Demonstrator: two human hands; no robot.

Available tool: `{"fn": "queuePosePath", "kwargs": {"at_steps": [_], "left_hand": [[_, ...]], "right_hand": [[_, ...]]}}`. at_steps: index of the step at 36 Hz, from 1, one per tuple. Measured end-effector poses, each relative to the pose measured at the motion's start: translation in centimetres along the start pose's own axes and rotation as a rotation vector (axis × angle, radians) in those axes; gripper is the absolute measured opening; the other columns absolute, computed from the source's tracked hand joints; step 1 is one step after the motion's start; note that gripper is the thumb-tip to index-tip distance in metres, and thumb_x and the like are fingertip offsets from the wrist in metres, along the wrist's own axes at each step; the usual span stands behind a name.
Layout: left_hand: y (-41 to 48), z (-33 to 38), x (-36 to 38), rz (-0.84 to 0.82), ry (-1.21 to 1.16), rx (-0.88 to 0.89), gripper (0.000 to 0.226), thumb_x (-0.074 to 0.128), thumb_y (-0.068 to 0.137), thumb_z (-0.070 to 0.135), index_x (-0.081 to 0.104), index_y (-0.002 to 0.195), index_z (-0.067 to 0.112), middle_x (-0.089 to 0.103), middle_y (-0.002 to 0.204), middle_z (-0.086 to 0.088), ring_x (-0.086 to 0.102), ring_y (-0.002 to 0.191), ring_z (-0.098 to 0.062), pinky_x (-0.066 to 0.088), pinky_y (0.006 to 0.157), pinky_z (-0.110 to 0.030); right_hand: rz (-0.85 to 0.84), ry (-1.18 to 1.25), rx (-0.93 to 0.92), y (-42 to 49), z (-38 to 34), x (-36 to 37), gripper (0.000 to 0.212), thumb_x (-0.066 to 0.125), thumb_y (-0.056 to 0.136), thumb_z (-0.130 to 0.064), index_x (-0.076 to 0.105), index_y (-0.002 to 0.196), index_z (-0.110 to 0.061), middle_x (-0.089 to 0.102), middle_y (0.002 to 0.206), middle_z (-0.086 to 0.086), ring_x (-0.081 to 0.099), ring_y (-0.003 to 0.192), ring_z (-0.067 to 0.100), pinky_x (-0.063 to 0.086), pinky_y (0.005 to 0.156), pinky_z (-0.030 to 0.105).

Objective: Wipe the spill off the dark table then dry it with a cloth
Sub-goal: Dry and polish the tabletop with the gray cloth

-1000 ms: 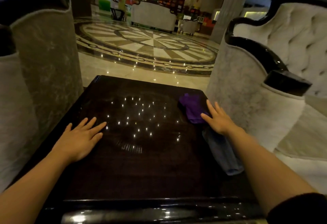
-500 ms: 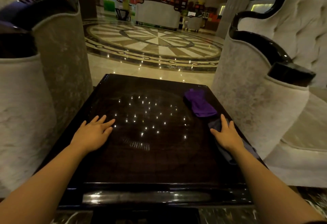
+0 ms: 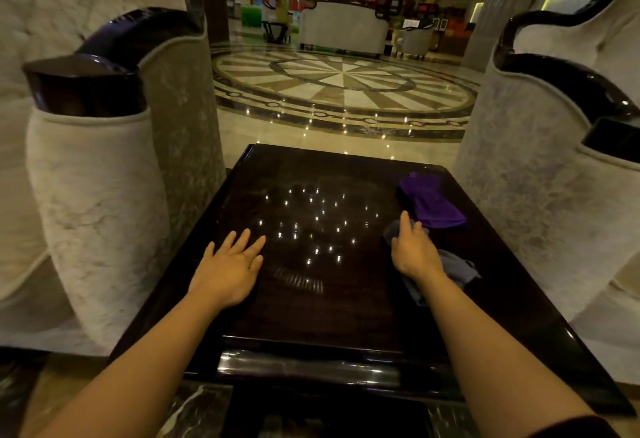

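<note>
A glossy dark table [image 3: 332, 306] fills the middle of the view, its top speckled with reflected ceiling lights and a faint dull patch. My left hand [image 3: 230, 268] lies flat on the table's left part, fingers spread, holding nothing. My right hand [image 3: 414, 250] rests palm down on a crumpled grey-blue cloth [image 3: 457, 269] at the right side; whether the fingers grip it is hard to tell. A purple cloth [image 3: 433, 202] lies just beyond it, near the far right corner, untouched.
A pale upholstered armchair [image 3: 104, 195] with a dark armrest cap stands close on the left. A matching chair [image 3: 554, 178] crowds the right edge. Beyond the table lies polished marble floor [image 3: 346, 91] with a round pattern, and a sofa [image 3: 343, 30] far back.
My right hand left the purple cloth and pulled back onto the grey-blue cloth. The view has drawn back and risen. My left hand stays flat on the table.
</note>
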State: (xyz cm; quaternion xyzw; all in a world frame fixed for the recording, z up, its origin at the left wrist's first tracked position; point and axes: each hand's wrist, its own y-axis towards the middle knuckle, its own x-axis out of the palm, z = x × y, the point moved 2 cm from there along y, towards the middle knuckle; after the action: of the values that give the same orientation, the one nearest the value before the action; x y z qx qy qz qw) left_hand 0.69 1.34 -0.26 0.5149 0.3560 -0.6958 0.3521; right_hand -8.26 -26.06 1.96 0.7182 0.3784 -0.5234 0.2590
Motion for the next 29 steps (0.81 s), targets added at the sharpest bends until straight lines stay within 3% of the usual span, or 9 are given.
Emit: {"fn": "queuePosePath", "kwargs": {"at_steps": [6,11,18,29], "left_hand": [[0.0,0.1,0.1,0.022,0.013,0.006,0.049,0.016,0.098,0.036,0.007,0.146,0.03,0.001,0.158,0.0,-0.003,0.145,-0.02,0.002,0.117,-0.045],[0.2,0.2,0.3,0.042,0.015,0.012,0.049,0.017,0.098,0.036,0.008,0.146,0.031,0.002,0.158,0.0,-0.002,0.145,-0.021,0.003,0.117,-0.045],[0.1,0.1,0.5,0.062,0.025,0.02,0.048,0.017,0.098,0.037,0.01,0.145,0.03,0.005,0.158,-0.001,-0.001,0.145,-0.022,0.004,0.117,-0.046],[-0.1,0.3,0.3,0.058,0.034,0.016,0.049,0.019,0.098,0.036,0.01,0.145,0.03,0.006,0.158,-0.001,0.001,0.145,-0.021,0.006,0.116,-0.047]], "right_hand": [[-0.073,0.046,-0.122,0.9,-4.7,1.7,0.061,0.035,0.095,-0.016,-0.004,0.143,-0.012,0.012,0.153,0.019,0.015,0.139,0.034,0.024,0.11,0.044],[-0.116,0.121,-0.198,1.0,-8.3,2.8,0.065,0.037,0.095,-0.021,-0.007,0.142,-0.011,0.028,0.147,0.023,0.039,0.126,0.038,0.037,0.099,0.044],[-0.202,0.138,-0.364,-0.3,-11.3,3.7,0.05,0.043,0.093,-0.024,0.02,0.135,-0.009,0.05,0.128,0.025,0.05,0.112,0.042,0.042,0.086,0.043],[-0.249,0.126,-0.702,-7.5,-10.6,3.6,0.059,0.057,0.086,-0.022,0.029,0.138,-0.019,0.037,0.146,0.009,0.038,0.13,0.029,0.033,0.106,0.039]]}}
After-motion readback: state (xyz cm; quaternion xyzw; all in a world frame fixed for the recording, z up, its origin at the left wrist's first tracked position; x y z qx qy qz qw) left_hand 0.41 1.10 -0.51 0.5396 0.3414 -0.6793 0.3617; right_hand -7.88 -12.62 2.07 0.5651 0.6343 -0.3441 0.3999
